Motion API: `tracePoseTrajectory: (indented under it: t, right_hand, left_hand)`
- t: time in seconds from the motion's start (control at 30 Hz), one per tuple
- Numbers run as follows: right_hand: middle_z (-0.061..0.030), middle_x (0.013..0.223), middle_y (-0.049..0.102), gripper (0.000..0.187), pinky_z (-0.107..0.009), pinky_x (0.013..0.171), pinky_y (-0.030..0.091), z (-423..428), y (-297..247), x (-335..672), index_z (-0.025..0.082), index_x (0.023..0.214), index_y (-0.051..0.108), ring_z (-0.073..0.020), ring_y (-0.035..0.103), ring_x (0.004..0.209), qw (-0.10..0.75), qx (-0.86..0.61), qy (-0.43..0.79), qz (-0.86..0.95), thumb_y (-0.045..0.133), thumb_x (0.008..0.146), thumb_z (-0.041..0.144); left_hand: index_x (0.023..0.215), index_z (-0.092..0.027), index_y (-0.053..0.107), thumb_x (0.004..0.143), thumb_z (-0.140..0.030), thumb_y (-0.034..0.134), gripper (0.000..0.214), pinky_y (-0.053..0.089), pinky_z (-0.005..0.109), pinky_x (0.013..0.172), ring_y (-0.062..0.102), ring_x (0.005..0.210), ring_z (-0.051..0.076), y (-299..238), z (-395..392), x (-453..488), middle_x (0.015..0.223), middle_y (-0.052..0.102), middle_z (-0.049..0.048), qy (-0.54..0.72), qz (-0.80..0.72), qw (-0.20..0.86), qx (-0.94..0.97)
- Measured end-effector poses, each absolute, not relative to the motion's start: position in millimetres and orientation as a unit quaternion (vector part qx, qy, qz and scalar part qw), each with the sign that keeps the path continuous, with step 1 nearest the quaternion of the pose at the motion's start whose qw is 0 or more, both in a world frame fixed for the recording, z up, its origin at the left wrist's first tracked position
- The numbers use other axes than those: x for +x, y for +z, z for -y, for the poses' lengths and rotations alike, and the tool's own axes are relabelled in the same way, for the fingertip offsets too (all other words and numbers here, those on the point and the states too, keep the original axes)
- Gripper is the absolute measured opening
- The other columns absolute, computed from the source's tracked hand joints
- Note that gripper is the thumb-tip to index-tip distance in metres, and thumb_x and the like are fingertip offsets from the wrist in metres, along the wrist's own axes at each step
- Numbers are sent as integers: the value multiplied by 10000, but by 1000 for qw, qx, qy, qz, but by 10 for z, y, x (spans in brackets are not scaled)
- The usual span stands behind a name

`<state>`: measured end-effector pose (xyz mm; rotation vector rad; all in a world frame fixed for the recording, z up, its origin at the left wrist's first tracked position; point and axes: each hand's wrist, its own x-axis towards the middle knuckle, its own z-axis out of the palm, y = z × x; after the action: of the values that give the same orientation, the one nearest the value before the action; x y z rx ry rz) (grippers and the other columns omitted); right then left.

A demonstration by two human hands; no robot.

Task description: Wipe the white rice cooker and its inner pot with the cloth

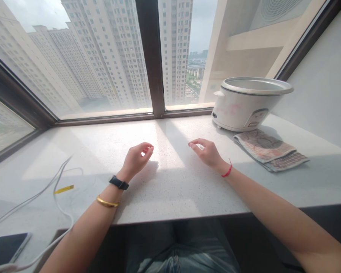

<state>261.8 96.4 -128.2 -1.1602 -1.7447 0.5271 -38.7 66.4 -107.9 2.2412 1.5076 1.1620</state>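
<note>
Both my hands hover over the table point(170, 189), center of frame, nothing in either grip. My left hand point(136, 159) is loosely curled, fingertips drawn toward the thumb, pinching nothing. My right hand point(207, 151) is the same: fingers bent, thumb near the index tip, empty. The two are apart w/ a strip of bare sunlit table between them.

Nearest thing to my right hand is the folded cloth point(269, 149), to the right of it and apart, lying flat on the table. Just behind the cloth, upper right of frame, sits the rice cooker point(248, 102), lid off, well beyond my right hand. Nearest to my left hand is the white cable point(55, 178), lower left, apart from it, w/ a yellow tag point(63, 189) on it. The phone point(7, 248) lies at the bottom left corner, well apart.

Materials: table is pale speckled stone, smooth, matte. Cooker is a round white plastic body w/ a metal rim. Cloth is a patterned, faded fabric, rectangular fold. Phone is a flat dark slab.

Count: 1 cooker, 1 cloth, 1 phone, 1 tag; cable strands approx 2, can't tell for sure. On my left wrist: 1 black band point(118, 182), 1 gold bangle point(107, 203). Right wrist: 1 red string point(227, 170).
</note>
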Motion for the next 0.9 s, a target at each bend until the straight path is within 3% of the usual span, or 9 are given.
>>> tracePoseTrajectory:
  t: [0.23,0.57,0.9]
  right_hand:
    - [-51,927,783,223,-370,849,540,-934,-1288,2607,214,847,755,-229,722,926,461,-460,229,723,619,883,387]
    - [-55,913,779,293,-384,902,539,-874,-1270,2570,209,792,729,-227,724,910,433,-428,263,748,609,902,453]
    - [-26,851,766,244,-328,805,530,-864,-1267,2560,209,811,735,-198,713,851,396,-430,281,761,610,898,400]
  left_hand:
    - [948,-191,694,957,-396,556,247,564,316,672,715,769,204,-1076,-647,-363,828,763,62,386,-508,104,763]
    - [938,-184,705,971,-412,555,274,548,307,650,707,754,199,-1091,-637,-349,815,761,64,376,-499,106,773]
    - [902,-190,701,973,-415,543,284,532,300,644,695,733,192,-1102,-647,-340,785,753,53,373,-499,105,775]
